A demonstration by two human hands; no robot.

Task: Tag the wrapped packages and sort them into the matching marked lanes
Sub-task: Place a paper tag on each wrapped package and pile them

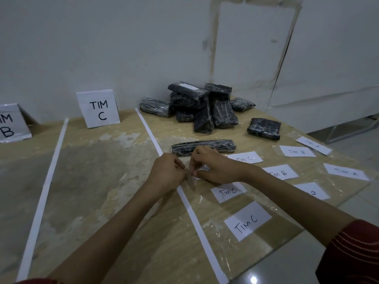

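Black film-wrapped packages sit in a pile [196,105] at the far end of the pale wooden tabletop [98,171], against the grey wall. One single package [264,128] lies apart to the right of the pile. A long package [205,147] lies crosswise nearer, just beyond the hands and just right of the middle white strip [149,132]. That strip runs from far to near across the tabletop, and a second white strip [44,197] runs well to its left; the two mark a lane between them. At the far end of that lane a folded sign [98,108] reads TIM C. Another sign [12,124], cut by the left edge, shows a B. The left hand [167,173] and right hand [213,167] meet over the middle strip, fingers curled. Both pinch a scrap of clear film [189,179] between their fingertips. A white slip [202,168] shows partly under the right hand; its writing is hidden. To the right, paper tags lie flat under clear film: a large TIM C tag [247,220] nearest, a smaller Tim C tag [228,192] beyond it, and another Tim C tag [245,158] beside the long package. Further right lie a Tim B tag [281,173], a second Tim B tag [297,151] and a Tim A tag [346,171]. A dark red sleeve [352,249] covers the right upper arm.
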